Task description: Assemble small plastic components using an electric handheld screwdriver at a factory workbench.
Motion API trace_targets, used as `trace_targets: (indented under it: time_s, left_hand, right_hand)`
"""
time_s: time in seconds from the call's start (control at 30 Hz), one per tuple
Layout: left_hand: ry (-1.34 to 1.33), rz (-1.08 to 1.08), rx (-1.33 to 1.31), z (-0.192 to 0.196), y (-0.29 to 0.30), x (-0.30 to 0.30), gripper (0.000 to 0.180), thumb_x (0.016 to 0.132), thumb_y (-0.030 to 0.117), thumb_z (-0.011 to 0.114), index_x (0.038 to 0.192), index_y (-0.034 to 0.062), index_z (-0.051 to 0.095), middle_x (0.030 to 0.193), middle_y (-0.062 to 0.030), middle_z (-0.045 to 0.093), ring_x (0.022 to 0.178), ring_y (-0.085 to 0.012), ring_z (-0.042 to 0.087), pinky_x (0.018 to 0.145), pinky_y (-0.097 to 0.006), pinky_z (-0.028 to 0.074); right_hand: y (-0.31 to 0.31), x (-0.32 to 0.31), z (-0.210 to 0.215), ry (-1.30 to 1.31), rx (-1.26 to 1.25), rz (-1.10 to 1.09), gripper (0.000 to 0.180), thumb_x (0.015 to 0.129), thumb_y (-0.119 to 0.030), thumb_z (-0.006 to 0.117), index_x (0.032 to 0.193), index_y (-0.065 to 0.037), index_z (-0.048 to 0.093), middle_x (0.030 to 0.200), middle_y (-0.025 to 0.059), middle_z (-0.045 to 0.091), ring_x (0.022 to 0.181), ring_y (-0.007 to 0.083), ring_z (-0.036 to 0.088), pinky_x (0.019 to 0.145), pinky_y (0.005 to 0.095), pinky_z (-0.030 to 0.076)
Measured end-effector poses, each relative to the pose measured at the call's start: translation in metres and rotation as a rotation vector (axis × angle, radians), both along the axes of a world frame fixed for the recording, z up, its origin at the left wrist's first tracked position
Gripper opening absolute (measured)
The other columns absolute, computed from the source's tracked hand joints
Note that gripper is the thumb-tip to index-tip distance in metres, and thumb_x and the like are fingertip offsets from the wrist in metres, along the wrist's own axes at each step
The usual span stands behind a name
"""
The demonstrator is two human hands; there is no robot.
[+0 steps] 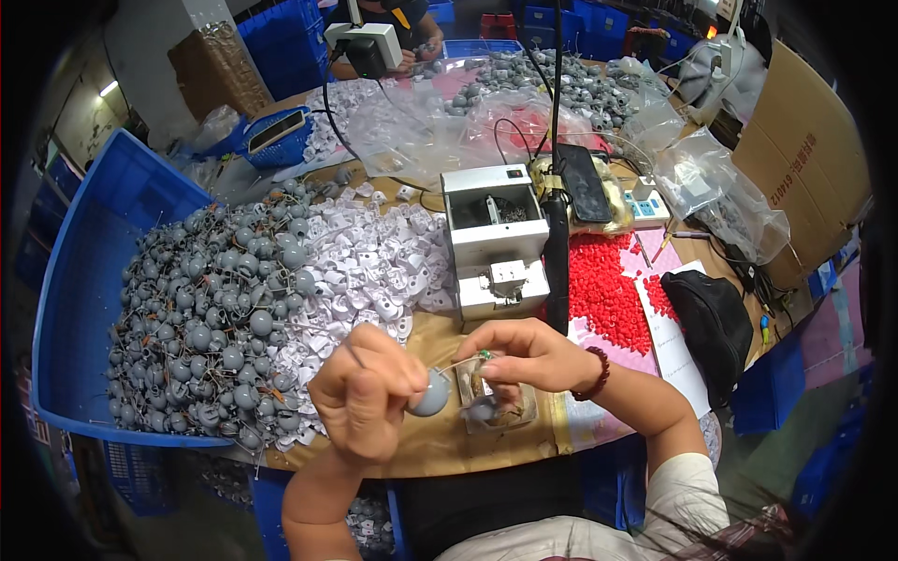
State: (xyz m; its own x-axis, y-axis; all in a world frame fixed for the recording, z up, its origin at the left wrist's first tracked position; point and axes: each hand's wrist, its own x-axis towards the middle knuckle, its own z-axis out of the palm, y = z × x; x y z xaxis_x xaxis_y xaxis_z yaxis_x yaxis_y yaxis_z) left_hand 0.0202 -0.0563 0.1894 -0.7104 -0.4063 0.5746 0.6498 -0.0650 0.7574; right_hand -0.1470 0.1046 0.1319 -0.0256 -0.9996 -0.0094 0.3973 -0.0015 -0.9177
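Observation:
My left hand (363, 397) is closed, its thumb and fingers against a round grey ball-shaped part (431, 394). A short dark stem shows behind the knuckles; I cannot tell whether it belongs to that part. Facing it, my right hand (528, 360) has its thumb and fingers pinched on a thin pale wire that runs toward the grey ball. Something small and green shows at the right fingertips. Under the right hand stands a small clear tray (524, 411), partly hidden by the fingers, with another blurred grey ball (481, 409) at it.
Left, a tilted blue bin (70, 309) holds many grey ball parts (201, 337) beside a white plastic heap (374, 266). Ahead stands a white machine (496, 243); right lie red pieces (608, 290), a black pouch (708, 323) and cardboard (800, 159). Across sits another person (407, 23).

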Motion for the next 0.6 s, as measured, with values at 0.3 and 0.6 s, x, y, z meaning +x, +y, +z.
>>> trace_targets:
  time_s: [0.3, 0.6]
  left_hand:
    - [-0.183, -0.250, 0.937, -0.107, 0.033, 0.006, 0.049, 0.103, 0.055, 0.049, 0.130, 0.0150, 0.052, 0.124, -0.0099, 0.057, 0.104, -0.0223, 0.058, 0.095, -0.047, 0.051]
    - [-0.491, -0.368, 0.927, -0.160, 0.050, 0.044, 0.053, 0.095, 0.011, 0.070, 0.141, 0.0058, 0.043, 0.125, -0.0164, 0.061, 0.107, -0.0248, 0.065, 0.092, -0.039, 0.057]
  right_hand:
    - [0.017, 0.009, 0.000, 0.525, -0.052, -0.174, 0.041, 0.102, -0.006, 0.060, 0.142, -0.002, 0.056, 0.114, 0.0104, 0.073, 0.099, 0.0148, 0.068, 0.086, 0.0305, 0.055]
    - [0.030, -0.004, -0.026, 0.806, -0.006, -0.253, 0.035, 0.092, 0.002, 0.064, 0.127, -0.002, 0.067, 0.113, 0.0210, 0.073, 0.101, 0.0330, 0.073, 0.085, 0.0376, 0.057]
